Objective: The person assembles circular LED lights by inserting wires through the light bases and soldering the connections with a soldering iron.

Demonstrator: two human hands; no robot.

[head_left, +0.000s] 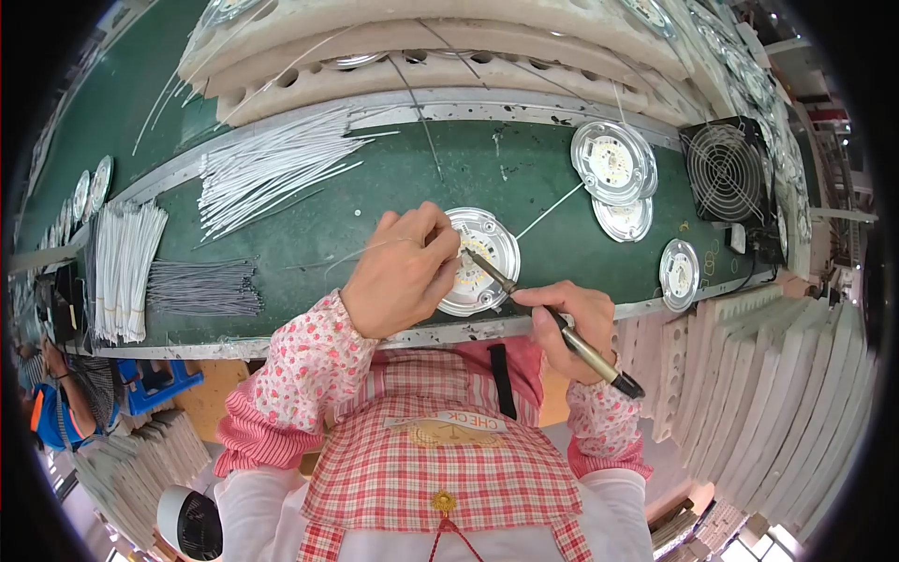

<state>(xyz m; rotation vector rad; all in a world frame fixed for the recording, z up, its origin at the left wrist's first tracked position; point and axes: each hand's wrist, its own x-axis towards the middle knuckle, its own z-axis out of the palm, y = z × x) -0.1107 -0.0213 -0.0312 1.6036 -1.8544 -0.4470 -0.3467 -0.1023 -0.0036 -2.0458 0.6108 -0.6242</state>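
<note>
A round silver LED lamp plate [501, 245] with a board of small LEDs lies on the green bench before me. My right hand [576, 328] grips a soldering iron [585, 351], its tip touching or just above the LED board. At the plate's left side, my left hand [403, 272] is closed with thumb and fingers pinched together. A thin wire [365, 250] trails leftward from these fingers; their tips and the wire's end are partly hidden. A white lead [551, 211] runs from the plate's right side towards other lamp plates.
Overlapping lamp plates [613, 164] lie right, with a single plate [679, 274] nearer the edge. A black fan [726, 169] stands beyond them. Loose white wires [272, 169], bundled white wires [122, 272] and grey wires [206, 286] lie left. Stacked foam trays [449, 61] line the back.
</note>
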